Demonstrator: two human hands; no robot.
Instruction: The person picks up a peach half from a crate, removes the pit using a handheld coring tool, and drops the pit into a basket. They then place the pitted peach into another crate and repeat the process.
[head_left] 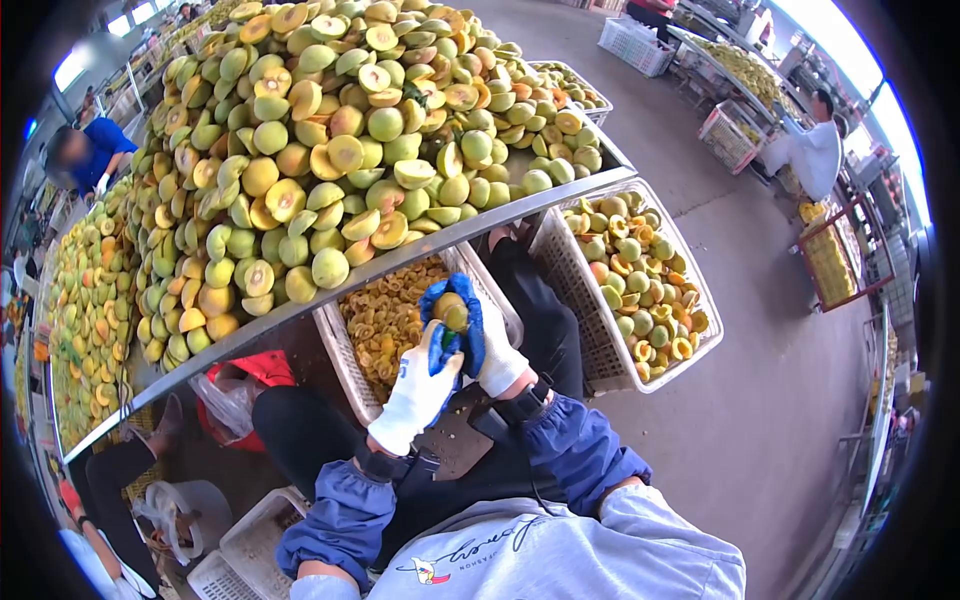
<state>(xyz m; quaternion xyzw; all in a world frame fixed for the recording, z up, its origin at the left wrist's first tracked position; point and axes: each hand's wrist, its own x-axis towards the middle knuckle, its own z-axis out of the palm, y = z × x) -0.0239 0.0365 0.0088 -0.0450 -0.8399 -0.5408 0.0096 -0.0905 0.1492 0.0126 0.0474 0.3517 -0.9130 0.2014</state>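
My two hands meet over a white crate of small yellow fruit pieces, both in white gloves with blue-coated fingers. My right hand is wrapped round a yellow-green peach half. Just below it my left hand is closed, its thumb and fingers pressed up against the fruit. Something small and dark green shows between its fingers; I cannot tell what it is. In front of both hands, a large heap of halved peaches lies on a metal-edged table.
To the right stands a white crate of peach halves. A red bag, a white bucket and a pale crate are on the floor at left. A person in blue works at left; another person sits at far right.
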